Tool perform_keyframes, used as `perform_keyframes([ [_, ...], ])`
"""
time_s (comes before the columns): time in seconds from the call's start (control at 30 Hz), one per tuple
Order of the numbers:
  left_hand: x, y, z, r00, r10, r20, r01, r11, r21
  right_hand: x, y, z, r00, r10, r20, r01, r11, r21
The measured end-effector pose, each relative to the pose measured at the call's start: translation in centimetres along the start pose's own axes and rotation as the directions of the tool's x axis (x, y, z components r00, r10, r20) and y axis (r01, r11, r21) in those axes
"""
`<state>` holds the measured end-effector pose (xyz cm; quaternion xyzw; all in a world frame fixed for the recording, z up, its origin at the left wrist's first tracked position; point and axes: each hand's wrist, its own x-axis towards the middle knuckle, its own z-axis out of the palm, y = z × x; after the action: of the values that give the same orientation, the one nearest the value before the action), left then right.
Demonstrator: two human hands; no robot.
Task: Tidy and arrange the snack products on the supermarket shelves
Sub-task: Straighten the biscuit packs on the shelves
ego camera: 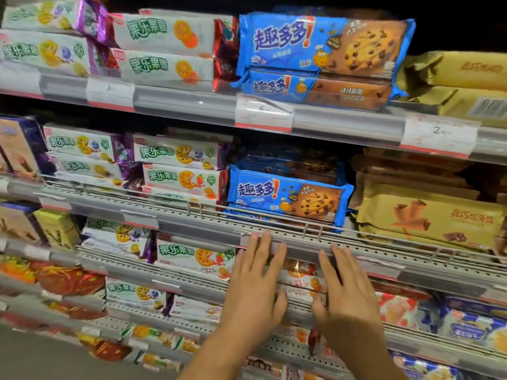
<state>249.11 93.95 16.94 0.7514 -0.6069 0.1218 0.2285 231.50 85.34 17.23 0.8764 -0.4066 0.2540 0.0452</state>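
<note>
Both my hands reach up to the third shelf, side by side. My left hand (255, 283) and my right hand (343, 286) lie with straight fingers over white snack packs (301, 283) stacked there, fingertips at the grey shelf rail (296, 249) above. The packs show between and under my hands, mostly hidden. To their left stands a white and green fruit-biscuit pack (192, 256). On the shelf above sit blue chocolate-chip cookie packs (288, 198).
Shelves run across the whole view with price tags (263, 113) on the rails. More blue cookie packs (323, 45) lie on the top shelf, yellow wafer-roll bags (430, 218) at right, white biscuit packs (82, 145) at left. Grey floor (41, 357) shows at bottom left.
</note>
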Motion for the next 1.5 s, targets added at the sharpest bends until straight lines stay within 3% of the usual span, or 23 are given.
perform_keyframes([
  [0.1,-0.6,-2.7,-1.0,0.991,-0.111,-0.073,0.107,0.993,-0.050,0.2,-0.5,-0.1,0.997,0.081,0.003,-0.081,0.997,-0.002],
  [0.27,-1.1,-8.9,-2.0,0.958,-0.273,-0.083,0.268,0.961,-0.063,0.0,-2.1,0.2,0.992,0.123,0.027,-0.121,0.990,-0.069],
  [0.5,-1.0,-12.5,-0.5,0.967,-0.253,-0.027,0.252,0.967,-0.044,0.2,-3.0,0.2,0.986,0.167,0.012,-0.164,0.978,-0.128],
  [0.7,-1.1,-12.4,0.0,0.969,-0.244,-0.028,0.242,0.969,-0.048,0.3,-2.8,-0.4,0.985,0.173,-0.001,-0.172,0.983,-0.062],
  [0.8,-1.3,-12.4,-0.7,0.971,-0.235,-0.034,0.234,0.972,-0.036,0.9,-3.9,-0.8,0.980,0.186,-0.072,-0.186,0.982,0.001],
  [0.93,-1.6,-12.4,-1.8,0.972,-0.235,0.007,0.235,0.972,0.029,1.9,-8.5,0.0,0.989,-0.009,-0.150,0.030,0.990,0.137],
  [1.1,-1.8,-13.1,-3.4,0.974,-0.216,0.074,0.206,0.971,0.126,3.2,-13.8,3.0,0.960,-0.237,-0.150,0.272,0.919,0.285],
  [1.2,-2.0,-14.1,-4.5,0.980,-0.180,0.086,0.169,0.978,0.121,4.2,-16.0,3.8,0.960,-0.233,-0.155,0.263,0.940,0.216],
  [1.37,-2.1,-15.7,-5.8,0.985,-0.130,0.114,0.122,0.990,0.076,5.4,-17.1,5.2,0.988,-0.154,-0.013,0.154,0.988,-0.003],
  [1.5,-2.2,-17.5,-6.6,0.995,-0.028,0.098,0.031,0.999,-0.032,5.7,-17.7,6.4,0.994,-0.094,-0.047,0.092,0.994,-0.053],
])
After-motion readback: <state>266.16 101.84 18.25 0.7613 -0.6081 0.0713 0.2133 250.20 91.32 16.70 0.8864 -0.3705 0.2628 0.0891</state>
